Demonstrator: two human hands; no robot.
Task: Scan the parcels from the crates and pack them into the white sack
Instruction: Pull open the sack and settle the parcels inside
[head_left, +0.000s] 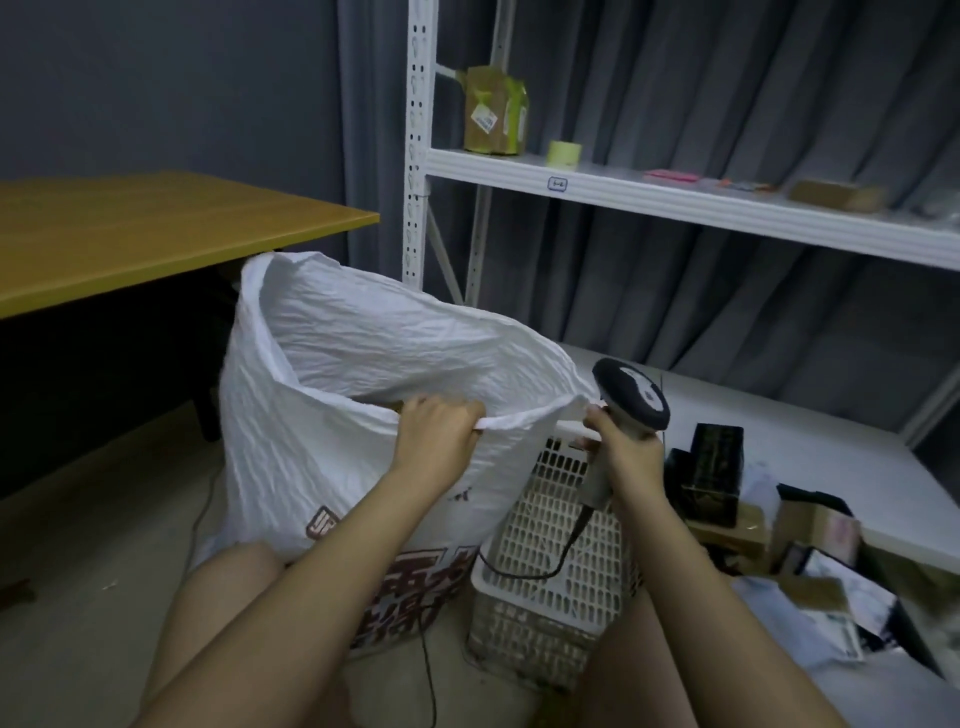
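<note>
Both hands at the mouth of the white sack, one also holding the scanner.

Left hand (439, 428): fingers curled over the near rim of the white sack (332, 395), gripping the fabric. Right hand (626, 457): clenched round the handle of a barcode scanner (631, 395), head upward, cable trailing down; its fingertips meet the sack rim at the right corner, though whether they pinch it cannot be told. Sack: upright on the floor, mouth held wide, red print low on its front. White perforated crate (550, 561): touching the sack's right side. Parcels (810, 540), black boxes and cardboard cartons: right of the sack, beyond the crate, on a low white surface. White shelving (675, 205): behind the sack, carrying a taped carton (496, 111) and a tape roll (564, 154). Wooden table (130, 234): left of the sack.
</note>
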